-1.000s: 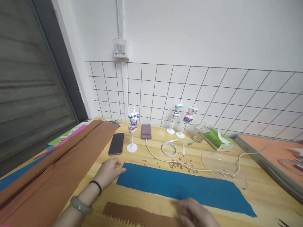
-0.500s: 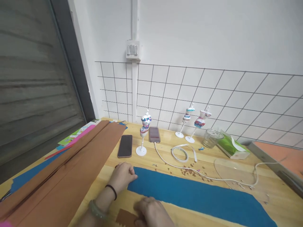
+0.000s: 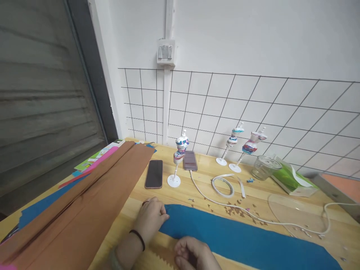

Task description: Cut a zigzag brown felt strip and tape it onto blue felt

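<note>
1. Across the tabletop (image 3: 131,204), just beyond the hands, the blue strip (image 3: 225,232) is spread, its long axis slanted from the left hand (image 3: 152,218) off to the right and slightly nearer the person.
2. The left hand is set nearest to the strip's left end — its thumb and fingertips are closed together on the edge there, knuckles up.
3. The right hand (image 3: 197,255) is placed lower, by the strip's near edge, with fingers curled and thumb side turned left; whether anything is gripped cannot be told.
4. Between the hands, a jagged brown strip (image 3: 166,252) is partly seen — blurred, and cut off by the right hand.
</note>
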Motion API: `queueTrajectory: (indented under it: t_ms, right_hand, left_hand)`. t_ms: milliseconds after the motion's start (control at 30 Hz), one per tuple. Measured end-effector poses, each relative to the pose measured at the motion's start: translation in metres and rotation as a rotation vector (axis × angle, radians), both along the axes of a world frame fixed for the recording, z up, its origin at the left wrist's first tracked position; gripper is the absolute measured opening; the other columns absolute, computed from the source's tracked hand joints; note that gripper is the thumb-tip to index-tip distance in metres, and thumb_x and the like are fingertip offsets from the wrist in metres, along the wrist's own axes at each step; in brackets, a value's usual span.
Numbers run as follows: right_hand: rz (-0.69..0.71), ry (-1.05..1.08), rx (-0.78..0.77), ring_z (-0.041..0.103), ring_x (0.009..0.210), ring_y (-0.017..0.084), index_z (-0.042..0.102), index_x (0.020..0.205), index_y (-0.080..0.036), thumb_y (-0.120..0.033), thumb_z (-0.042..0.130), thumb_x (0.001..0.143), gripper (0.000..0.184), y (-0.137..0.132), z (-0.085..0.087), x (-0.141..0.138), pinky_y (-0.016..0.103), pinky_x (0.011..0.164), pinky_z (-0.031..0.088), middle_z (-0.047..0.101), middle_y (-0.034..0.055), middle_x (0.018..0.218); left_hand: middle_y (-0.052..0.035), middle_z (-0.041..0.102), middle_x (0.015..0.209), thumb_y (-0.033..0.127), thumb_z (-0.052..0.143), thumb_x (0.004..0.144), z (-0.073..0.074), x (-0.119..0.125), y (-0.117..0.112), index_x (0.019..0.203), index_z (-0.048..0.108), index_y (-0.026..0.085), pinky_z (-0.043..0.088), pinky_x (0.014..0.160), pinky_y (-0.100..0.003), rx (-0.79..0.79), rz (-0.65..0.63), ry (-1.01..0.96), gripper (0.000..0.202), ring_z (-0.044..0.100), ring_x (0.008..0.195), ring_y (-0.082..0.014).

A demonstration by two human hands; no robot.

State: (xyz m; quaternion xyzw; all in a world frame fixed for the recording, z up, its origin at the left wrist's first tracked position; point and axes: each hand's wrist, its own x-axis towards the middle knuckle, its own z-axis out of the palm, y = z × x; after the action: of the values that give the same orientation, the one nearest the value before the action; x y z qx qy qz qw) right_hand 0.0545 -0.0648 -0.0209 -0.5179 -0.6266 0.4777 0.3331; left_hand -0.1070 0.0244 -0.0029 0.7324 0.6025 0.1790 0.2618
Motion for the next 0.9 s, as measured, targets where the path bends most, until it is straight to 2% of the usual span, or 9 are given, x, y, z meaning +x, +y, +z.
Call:
queueTrajectory:
  t_ms: [100,233,367,500,600,767,900]
  right_hand:
    - [-0.018,0.118,-0.048,0.040,0.053,0.009,0.056,0.075,-0.016,-0.021,0.057,0.061,0.014,0.003,-0.006,0.001,0.021,0.051,0.032,0.047,-0.0030,0.063]
    - [-0.049,0.279,-0.121,0.046,0.051,0.009,0.049,0.084,-0.020,-0.036,0.062,0.065,0.028,0.006,-0.013,0.000,0.021,0.049,0.035,0.046,-0.0035,0.067]
    - [-0.099,0.378,-0.151,0.048,0.046,0.007,0.046,0.091,-0.022,-0.048,0.066,0.062,0.044,0.011,-0.019,0.000,0.021,0.046,0.037,0.046,-0.0044,0.070]
    - [-0.151,0.417,-0.177,0.044,0.041,0.005,0.047,0.093,-0.022,-0.056,0.068,0.057,0.054,0.014,-0.023,0.002,0.019,0.041,0.035,0.045,-0.0054,0.070]
    - [-0.168,0.429,-0.196,0.043,0.042,0.005,0.050,0.094,-0.023,-0.054,0.071,0.055,0.054,0.013,-0.022,0.005,0.019,0.040,0.036,0.044,-0.0059,0.070]
    - [-0.167,0.438,-0.223,0.042,0.044,0.005,0.054,0.097,-0.021,-0.054,0.072,0.054,0.058,0.013,-0.019,0.011,0.018,0.040,0.034,0.042,-0.0067,0.068]
    - [-0.123,0.440,-0.221,0.036,0.039,0.003,0.058,0.085,-0.015,-0.054,0.072,0.055,0.051,0.017,-0.015,0.014,0.017,0.039,0.029,0.047,-0.0069,0.058]
  left_hand:
    - [-0.0008,0.057,0.071,0.021,0.056,0.068,0.001,0.004,-0.002,0.059,0.055,0.019,0.036,0.068,-0.027,-0.008,-0.033,-0.056,0.009,0.053,0.076,-0.0178]
    - [0.0057,0.048,0.060,0.021,0.049,0.072,0.002,0.005,-0.005,0.074,0.051,0.020,0.035,0.054,-0.022,-0.058,-0.093,-0.243,0.003,0.048,0.059,-0.0120]
    - [0.0093,0.040,0.058,0.016,0.055,0.063,0.001,0.001,-0.004,0.095,0.047,0.019,0.035,0.052,-0.021,-0.208,-0.087,-0.487,0.033,0.044,0.054,-0.0098]
    - [0.0093,0.045,0.058,0.023,0.065,0.059,-0.003,-0.002,-0.001,0.108,0.041,0.015,0.039,0.045,-0.023,-0.421,0.060,-0.544,0.055,0.048,0.046,-0.0103]
    - [0.0079,0.050,0.057,0.024,0.069,0.056,-0.007,-0.002,0.002,0.106,0.043,0.011,0.042,0.045,-0.025,-0.498,0.123,-0.593,0.058,0.052,0.043,-0.0123]
    - [0.0083,0.051,0.053,0.025,0.072,0.053,-0.008,0.002,0.005,0.102,0.048,0.010,0.044,0.053,-0.024,-0.488,0.142,-0.701,0.057,0.056,0.050,-0.0127]
    - [0.0061,0.053,0.054,0.031,0.076,0.047,-0.005,0.006,0.005,0.087,0.054,0.010,0.042,0.052,-0.023,-0.495,0.130,-0.768,0.050,0.055,0.053,-0.0120]
